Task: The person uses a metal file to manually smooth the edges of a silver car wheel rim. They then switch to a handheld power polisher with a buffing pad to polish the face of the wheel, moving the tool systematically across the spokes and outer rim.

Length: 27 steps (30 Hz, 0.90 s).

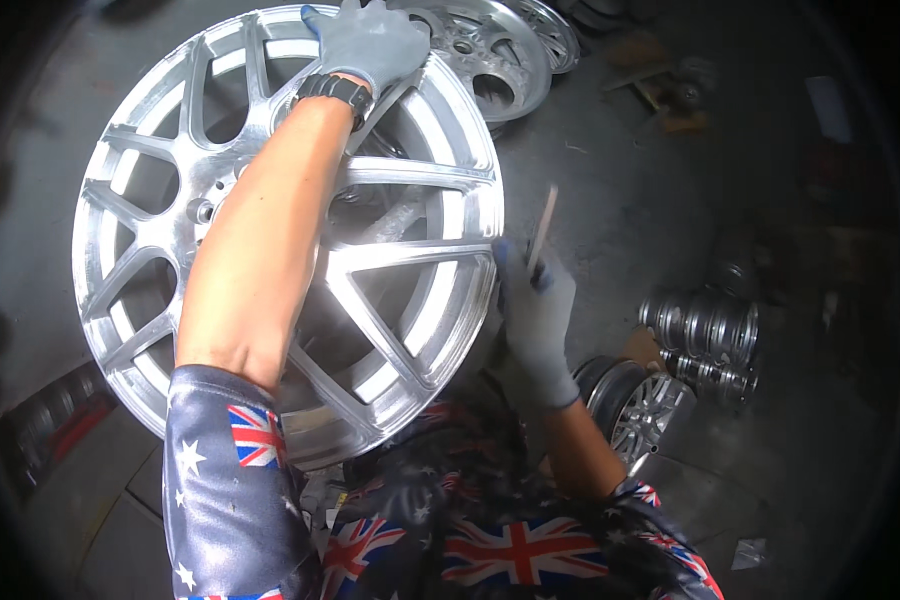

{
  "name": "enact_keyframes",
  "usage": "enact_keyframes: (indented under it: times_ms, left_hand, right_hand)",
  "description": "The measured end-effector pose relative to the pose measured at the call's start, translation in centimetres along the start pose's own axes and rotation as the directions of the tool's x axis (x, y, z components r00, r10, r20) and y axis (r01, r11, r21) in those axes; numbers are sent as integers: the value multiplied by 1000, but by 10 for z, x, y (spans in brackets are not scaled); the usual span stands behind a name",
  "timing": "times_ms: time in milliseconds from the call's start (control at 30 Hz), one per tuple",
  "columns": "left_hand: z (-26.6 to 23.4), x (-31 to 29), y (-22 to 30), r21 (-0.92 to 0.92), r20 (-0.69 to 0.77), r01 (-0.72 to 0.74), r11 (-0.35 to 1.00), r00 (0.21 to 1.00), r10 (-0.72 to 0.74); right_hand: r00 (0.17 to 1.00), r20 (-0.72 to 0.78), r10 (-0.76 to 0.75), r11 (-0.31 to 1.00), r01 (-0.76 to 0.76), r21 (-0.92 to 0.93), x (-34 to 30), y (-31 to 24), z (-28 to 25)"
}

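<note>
A large silver alloy wheel [350, 265] with split spokes stands in front of me, filling the left and middle of the view. Across it reaches my left forearm, and my left hand [370, 45], in a grey glove, is closed over its far rim; some fingertips are cut off at the upper edge. To the right of the wheel, my right hand [540, 320], also gloved, is closed around a thin, pale, flat stick [545, 225] that points up. The stick is slightly blurred, so its exact kind does not show. The right fingertips are close beside the wheel's right edge.
More silver wheels [500, 75] lie on the floor beyond the far rim. On the right are stacked rims [705, 330] and another wheel [655, 415] near my right forearm. Dark rims [55, 425] are at the lower left. A pale sheet [828, 108] lies at the far right.
</note>
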<state>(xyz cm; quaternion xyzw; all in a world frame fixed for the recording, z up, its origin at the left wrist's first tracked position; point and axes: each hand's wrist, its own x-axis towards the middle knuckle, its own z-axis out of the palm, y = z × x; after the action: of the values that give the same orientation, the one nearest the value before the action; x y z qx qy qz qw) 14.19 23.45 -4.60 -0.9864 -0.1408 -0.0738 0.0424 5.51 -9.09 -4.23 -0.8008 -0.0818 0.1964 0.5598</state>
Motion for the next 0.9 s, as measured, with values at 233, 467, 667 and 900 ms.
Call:
enact_keyframes:
  times_ms: [233,467,667,900]
  left_hand:
    - [8,-6,2,-54,-169,153,987,973,-160]
    - [-21,-9,7,-163,11,300,940,953,-302]
    - [2,-7,10,-244,-9,202,949,978,-211]
    - [14,-9,9,-198,-73,210,958,971,-228]
  right_hand:
    - [990,-137,-25,997,34,65,-44,21,13]
    - [973,-112,-203,973,187,-137,31,-13,19]
    - [994,-18,-109,989,106,-100,78,-26,17]
    - [998,36,55,997,-53,-63,65,-31,4]
